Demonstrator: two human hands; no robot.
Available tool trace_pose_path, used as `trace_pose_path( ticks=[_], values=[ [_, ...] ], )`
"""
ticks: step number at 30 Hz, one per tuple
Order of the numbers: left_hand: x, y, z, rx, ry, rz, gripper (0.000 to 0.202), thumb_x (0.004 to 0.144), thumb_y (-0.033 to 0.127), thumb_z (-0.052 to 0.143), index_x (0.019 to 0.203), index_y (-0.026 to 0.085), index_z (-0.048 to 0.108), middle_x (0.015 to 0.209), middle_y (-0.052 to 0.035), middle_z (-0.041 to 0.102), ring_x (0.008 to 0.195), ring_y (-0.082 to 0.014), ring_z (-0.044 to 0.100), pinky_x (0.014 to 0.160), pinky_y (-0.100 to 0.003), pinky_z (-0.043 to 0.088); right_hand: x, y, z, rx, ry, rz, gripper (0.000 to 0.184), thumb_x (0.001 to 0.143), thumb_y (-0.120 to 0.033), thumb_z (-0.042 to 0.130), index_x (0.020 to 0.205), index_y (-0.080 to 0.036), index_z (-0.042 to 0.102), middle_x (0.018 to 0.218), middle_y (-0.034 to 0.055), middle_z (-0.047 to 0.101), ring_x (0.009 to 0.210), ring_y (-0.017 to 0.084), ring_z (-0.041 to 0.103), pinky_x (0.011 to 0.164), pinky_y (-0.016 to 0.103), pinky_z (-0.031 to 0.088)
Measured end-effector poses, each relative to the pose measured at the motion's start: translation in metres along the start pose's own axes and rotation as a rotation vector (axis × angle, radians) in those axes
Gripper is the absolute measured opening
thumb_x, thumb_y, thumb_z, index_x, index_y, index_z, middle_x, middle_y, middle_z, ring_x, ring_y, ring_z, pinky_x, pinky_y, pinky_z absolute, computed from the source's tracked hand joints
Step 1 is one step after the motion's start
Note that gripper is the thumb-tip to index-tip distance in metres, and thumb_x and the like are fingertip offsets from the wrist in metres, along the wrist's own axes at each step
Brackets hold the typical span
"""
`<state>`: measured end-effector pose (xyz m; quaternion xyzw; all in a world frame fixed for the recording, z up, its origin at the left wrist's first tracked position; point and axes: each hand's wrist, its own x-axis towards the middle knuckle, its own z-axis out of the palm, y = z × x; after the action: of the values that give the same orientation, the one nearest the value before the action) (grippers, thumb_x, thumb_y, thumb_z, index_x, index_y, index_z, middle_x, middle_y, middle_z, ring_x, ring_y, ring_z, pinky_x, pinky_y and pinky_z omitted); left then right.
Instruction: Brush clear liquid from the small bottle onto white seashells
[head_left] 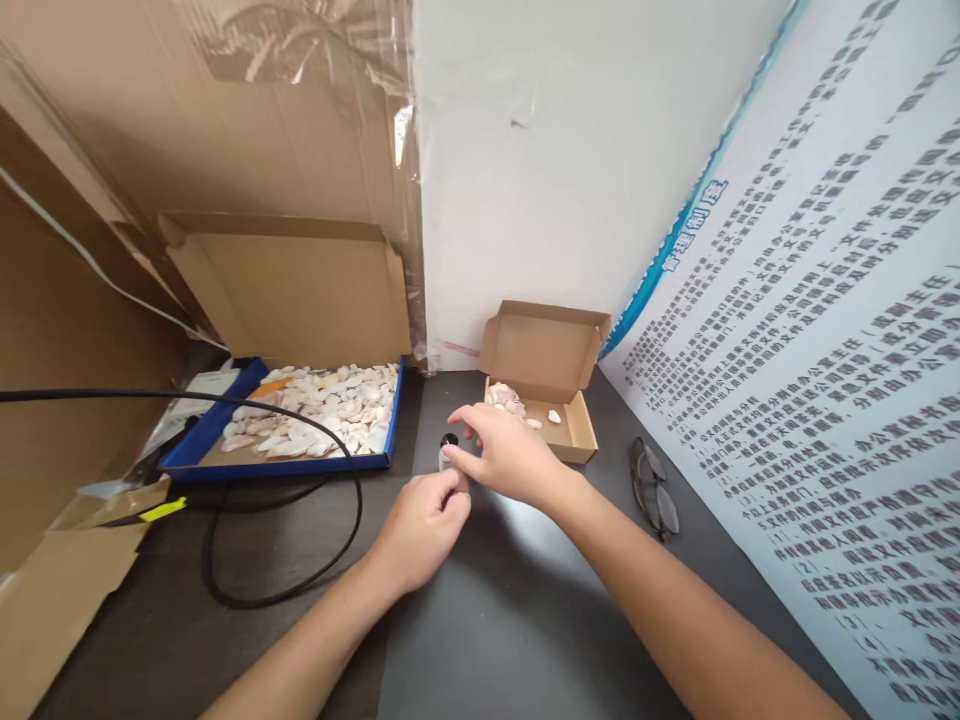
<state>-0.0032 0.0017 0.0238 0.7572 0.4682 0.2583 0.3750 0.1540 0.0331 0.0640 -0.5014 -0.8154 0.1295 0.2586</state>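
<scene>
A small bottle with a black cap [448,440] stands up from behind my left hand [426,522], whose curled fingers are closed around its lower part. That hand hides most of the bottle. My right hand [517,458] hovers just right of the cap, thumb and index finger apart on either side of it; the thumb tip overlaps the bottle's neck, and I cannot tell if it touches. Behind the right hand, a small open cardboard box [581,430] holds shells [506,397] at its left and a few loose ones.
At the left, a blue-edged box [285,464] with its lid raised is full of pale shells [352,400]. A black cable [358,520] loops over the table before it. Glasses [656,490] lie at the right beside a printed poster [825,400]. Cardboard [82,580] lies front left.
</scene>
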Motion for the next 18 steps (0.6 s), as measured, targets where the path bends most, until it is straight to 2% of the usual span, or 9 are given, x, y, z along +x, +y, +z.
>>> trace_pose_path(
  ticks=[5,11,15,18],
  values=[
    [0.001,-0.003,-0.009,0.065,-0.022,-0.009,0.018,0.075,0.02,0.041,0.059,0.022,0.032,0.056,0.0035,0.038,0.056,-0.0155,0.035,0.057,-0.03,0.019,0.005,0.004,0.008,0.024,-0.045,-0.031,0.013,0.086,-0.021,0.069,0.099,-0.018,0.07,0.087,0.0041,0.07,0.077,0.018,0.061,0.071,0.03,0.045],
    [0.009,-0.012,-0.032,0.008,-0.017,-0.021,0.023,0.083,0.027,0.03,0.061,0.022,0.024,0.059,0.0032,0.029,0.059,-0.0159,0.032,0.057,-0.03,0.02,0.004,0.004,0.004,0.058,-0.02,-0.03,0.014,0.087,-0.019,0.066,0.101,-0.016,0.071,0.088,0.0047,0.069,0.077,0.018,0.061,0.072,0.031,0.047],
    [0.014,-0.019,-0.034,-0.026,0.017,-0.044,0.021,0.086,0.03,0.028,0.066,0.023,0.025,0.064,0.0039,0.032,0.062,-0.0156,0.035,0.058,-0.028,0.025,0.004,0.006,0.0,0.087,0.03,-0.026,0.017,0.089,-0.02,0.064,0.104,-0.017,0.07,0.091,0.0053,0.068,0.078,0.018,0.061,0.075,0.033,0.049],
    [0.017,-0.024,-0.031,-0.008,0.086,-0.069,0.018,0.083,0.03,0.04,0.07,0.023,0.029,0.067,0.0054,0.035,0.064,-0.0152,0.035,0.059,-0.027,0.026,0.004,0.007,0.001,0.108,0.071,-0.042,0.019,0.089,-0.019,0.063,0.107,-0.017,0.07,0.095,0.0063,0.067,0.079,0.018,0.061,0.075,0.033,0.05]
  ],
)
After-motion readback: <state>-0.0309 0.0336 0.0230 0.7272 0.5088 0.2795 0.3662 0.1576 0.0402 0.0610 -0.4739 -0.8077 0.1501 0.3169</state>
